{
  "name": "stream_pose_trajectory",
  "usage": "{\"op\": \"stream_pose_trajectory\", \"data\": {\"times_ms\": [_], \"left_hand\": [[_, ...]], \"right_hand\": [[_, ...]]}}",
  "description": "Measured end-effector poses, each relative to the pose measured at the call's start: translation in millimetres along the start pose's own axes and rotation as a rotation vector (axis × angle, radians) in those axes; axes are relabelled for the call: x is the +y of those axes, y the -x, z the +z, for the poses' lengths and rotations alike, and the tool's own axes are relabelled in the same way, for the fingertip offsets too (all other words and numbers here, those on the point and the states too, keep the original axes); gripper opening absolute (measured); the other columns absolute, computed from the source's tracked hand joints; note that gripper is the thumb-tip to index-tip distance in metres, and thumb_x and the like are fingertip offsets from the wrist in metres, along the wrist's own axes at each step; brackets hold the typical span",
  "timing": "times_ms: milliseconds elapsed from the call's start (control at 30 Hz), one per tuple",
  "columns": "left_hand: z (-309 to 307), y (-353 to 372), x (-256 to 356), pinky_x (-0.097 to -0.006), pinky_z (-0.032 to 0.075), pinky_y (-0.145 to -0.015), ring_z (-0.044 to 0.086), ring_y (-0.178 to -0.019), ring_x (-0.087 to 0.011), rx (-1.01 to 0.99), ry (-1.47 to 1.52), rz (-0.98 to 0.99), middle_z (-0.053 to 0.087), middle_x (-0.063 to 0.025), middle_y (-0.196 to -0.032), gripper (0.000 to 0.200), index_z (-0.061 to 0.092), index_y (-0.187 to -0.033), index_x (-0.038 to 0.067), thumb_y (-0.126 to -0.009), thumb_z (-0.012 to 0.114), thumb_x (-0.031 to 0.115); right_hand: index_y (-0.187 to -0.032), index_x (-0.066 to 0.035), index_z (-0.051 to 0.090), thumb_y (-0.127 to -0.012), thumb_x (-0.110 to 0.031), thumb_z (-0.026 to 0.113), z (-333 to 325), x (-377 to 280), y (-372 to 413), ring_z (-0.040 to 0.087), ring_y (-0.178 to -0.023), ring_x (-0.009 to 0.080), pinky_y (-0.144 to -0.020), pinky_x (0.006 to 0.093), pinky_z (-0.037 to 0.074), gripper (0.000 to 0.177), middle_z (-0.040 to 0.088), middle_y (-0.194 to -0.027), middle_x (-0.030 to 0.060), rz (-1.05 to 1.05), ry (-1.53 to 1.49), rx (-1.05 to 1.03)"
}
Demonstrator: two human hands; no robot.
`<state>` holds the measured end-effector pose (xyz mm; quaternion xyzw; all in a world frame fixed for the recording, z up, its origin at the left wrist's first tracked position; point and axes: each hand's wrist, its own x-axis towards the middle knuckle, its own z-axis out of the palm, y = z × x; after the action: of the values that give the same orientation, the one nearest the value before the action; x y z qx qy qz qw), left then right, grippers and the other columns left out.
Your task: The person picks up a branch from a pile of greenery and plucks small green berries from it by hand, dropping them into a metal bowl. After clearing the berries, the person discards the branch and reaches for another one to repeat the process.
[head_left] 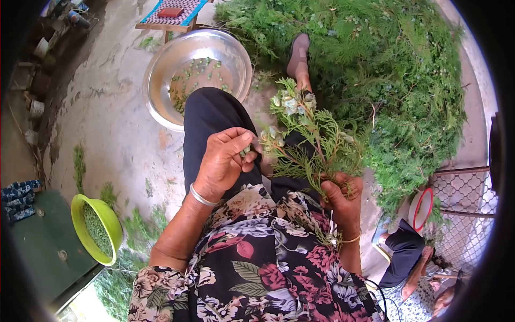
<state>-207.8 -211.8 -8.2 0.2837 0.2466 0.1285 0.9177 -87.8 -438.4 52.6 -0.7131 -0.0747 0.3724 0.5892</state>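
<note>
My right hand is closed around the lower stems of a green sprig, which points up and to the left over my lap. Pale bluish-green cones cluster near the sprig's tip. My left hand has its fingers curled in, left of the sprig, with small green cones showing between them. Beyond my knee, a large metal basin holds scattered green cones on its bottom.
A big heap of green branches spreads at the upper right. A woven stool stands behind the basin. At the left is a lime-green bowl of small green pieces. Another person sits at the lower right beside a red-rimmed container.
</note>
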Motion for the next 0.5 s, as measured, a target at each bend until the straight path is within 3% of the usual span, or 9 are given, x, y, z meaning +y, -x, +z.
{"op": "stream_pose_trajectory", "data": {"times_ms": [167,300,400,500], "left_hand": [[9,5,-7,-0.0219,0.034,-0.045,0.044,-0.052,-0.008,0.066,-0.22,0.067,0.059,-0.0063,-0.069,0.021,0.062,-0.09,-0.002,-0.083,0.07,0.016],[10,5,-9,-0.022,0.033,-0.045,0.042,-0.05,-0.0069,0.061,-0.258,0.121,0.058,-0.0032,-0.068,0.017,0.063,-0.089,-0.002,-0.084,0.069,0.013],[13,5,-9,-0.0212,0.032,-0.044,0.039,-0.048,-0.005,0.114,-0.485,0.182,0.056,-0.0004,-0.066,0.013,0.063,-0.087,-0.002,-0.084,0.067,0.009],[15,1,-9,-0.0201,0.031,-0.043,0.038,-0.047,-0.0036,0.188,-0.651,0.348,0.056,0.0006,-0.066,0.01,0.062,-0.086,-0.002,-0.085,0.065,0.008]], "right_hand": [[-0.099,0.001,0.069,-0.085,-0.016,0.068,0,9,0,0.056,-0.063,0.0027,-0.048,0.0166,0.046,0.021,0.069,-0.084,0.0021,-0.029,0.075,-0.038],[-0.101,0.0,0.069,-0.087,-0.014,0.066,6,10,-1,0.054,-0.061,0.0025,-0.048,0.0165,0.044,0.02,0.065,-0.077,-0.0008,-0.112,0.121,-0.085],[-0.1,0.0,0.069,-0.087,-0.012,0.065,4,15,0,0.054,-0.06,0.0028,-0.048,0.0163,0.044,0.019,0.064,-0.074,-0.0017,-0.099,0.134,-0.053],[-0.1,0.001,0.069,-0.086,-0.012,0.067,9,19,0,0.054,-0.06,0.0033,-0.047,0.0163,0.043,0.019,0.063,-0.073,-0.0016,-0.175,0.146,-0.056]]}}
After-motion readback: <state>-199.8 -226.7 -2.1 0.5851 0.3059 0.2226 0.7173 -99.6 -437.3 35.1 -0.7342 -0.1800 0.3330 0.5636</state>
